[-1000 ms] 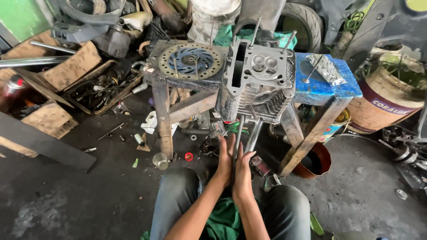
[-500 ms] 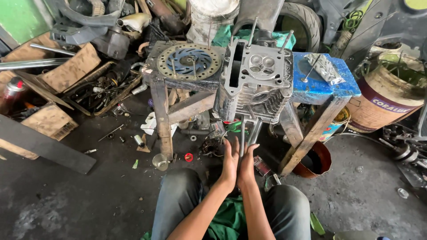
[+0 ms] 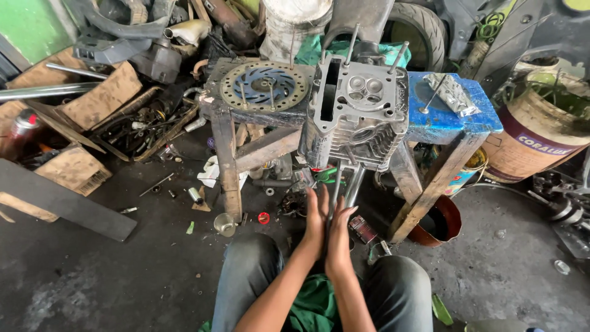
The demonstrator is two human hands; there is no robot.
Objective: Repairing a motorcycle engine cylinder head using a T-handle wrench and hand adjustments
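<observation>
Head view, looking down past two knees in grey trousers to a dirty concrete floor.

Left hand and right hand pressed flat, palm against palm, fingers straight and pointing up and away. Clamped between the palms: a thin grey metal rod, rising toward the underside of a grey finned metal engine cylinder head. Beside that rod, just to the right, a thicker shiny steel tube, also leading up under the head; touching the right hand or not, cannot tell.

Cylinder head resting in the gap between two stools, round valve openings facing up, long studs sticking up at its corners. On its left, a worn wooden stool carrying a round perforated brake disc with blue centre. On its right, a blue-painted wooden stool with a crumpled silver foil packet on top.

Scattered on the floor near the left stool: a small metal cup, a little red ring, loose bolts. Further left, a long dark plank and wooden boxes of scrap. At far right, a round drum with a paper label.
</observation>
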